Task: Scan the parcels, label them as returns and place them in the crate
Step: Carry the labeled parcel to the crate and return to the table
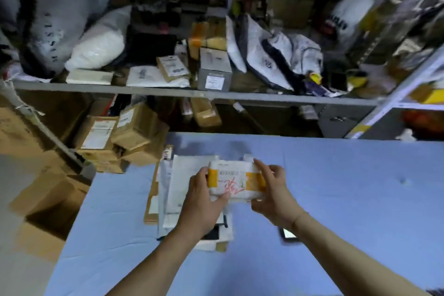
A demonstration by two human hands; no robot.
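A small white parcel with yellow tape bands, a barcode label and red handwriting is held above the blue table. My left hand grips its left end, thumb on the front face. My right hand grips its right end with fingers curled over the top corner. Under the parcel lies a pile of flat parcels and envelopes on the table. A dark phone-like device lies on the table, partly hidden by my right wrist.
An open cardboard box stands on the floor left of the table. More cartons are stacked beyond it. Behind the table a metal shelf holds boxes, padded bags and white sacks.
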